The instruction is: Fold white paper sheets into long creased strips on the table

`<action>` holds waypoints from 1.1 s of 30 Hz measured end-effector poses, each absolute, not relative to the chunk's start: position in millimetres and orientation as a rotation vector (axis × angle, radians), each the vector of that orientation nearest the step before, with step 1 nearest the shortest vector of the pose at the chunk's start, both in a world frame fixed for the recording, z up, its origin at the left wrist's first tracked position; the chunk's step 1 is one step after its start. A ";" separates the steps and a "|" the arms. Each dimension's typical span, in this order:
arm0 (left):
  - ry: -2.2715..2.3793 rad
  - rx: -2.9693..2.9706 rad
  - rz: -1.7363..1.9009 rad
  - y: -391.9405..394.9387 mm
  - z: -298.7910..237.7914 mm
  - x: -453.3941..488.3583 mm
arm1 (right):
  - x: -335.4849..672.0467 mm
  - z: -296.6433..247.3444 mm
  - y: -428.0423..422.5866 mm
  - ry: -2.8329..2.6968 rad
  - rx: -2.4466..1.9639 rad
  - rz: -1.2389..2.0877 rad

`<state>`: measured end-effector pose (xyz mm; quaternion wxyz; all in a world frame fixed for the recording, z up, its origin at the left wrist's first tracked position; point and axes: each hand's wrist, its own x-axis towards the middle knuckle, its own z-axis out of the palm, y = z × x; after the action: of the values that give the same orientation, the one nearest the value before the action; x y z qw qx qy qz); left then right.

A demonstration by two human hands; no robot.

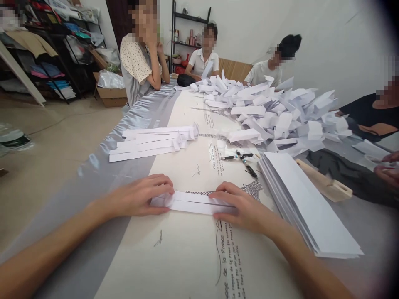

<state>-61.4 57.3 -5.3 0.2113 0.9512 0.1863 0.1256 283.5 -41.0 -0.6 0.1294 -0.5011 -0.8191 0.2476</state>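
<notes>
A folded strip of white paper (190, 203) lies crosswise on the table before me, with a lengthwise seam along it. My left hand (152, 194) grips its left end, thumb below and fingers above, where the paper is bunched into a fold. Around the right end, my right hand (232, 203) has its thumb on the near edge and its fingers over the far edge. Farther off on the left lie several folded paper strips (149, 141) with creased right ends. To the right sits a stack of flat white paper sheets (308, 203).
A large heap of folded papers (274, 108) covers the far right of the printed tablecloth (149, 265). Two pens (246, 160) lie near the middle. Beside the stack are a wooden piece (327, 182) and dark cloth (349, 178). Several people sit or stand around the table.
</notes>
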 end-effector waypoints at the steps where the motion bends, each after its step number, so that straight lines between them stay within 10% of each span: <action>1: 0.529 2.638 0.331 58.5 -3.9 -62.3 | 286.1 -1.8 -39.4 -2.391 -1.425 0.724; 33: 0.247 2.705 0.506 81.9 -20.2 -75.4 | 312.6 -5.2 -22.5 -2.130 -1.436 1.044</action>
<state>-75.4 81.9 -20.2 0.1879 0.9616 0.0879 0.1798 312.6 -22.5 -5.2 0.1833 -0.5091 -0.7551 0.3703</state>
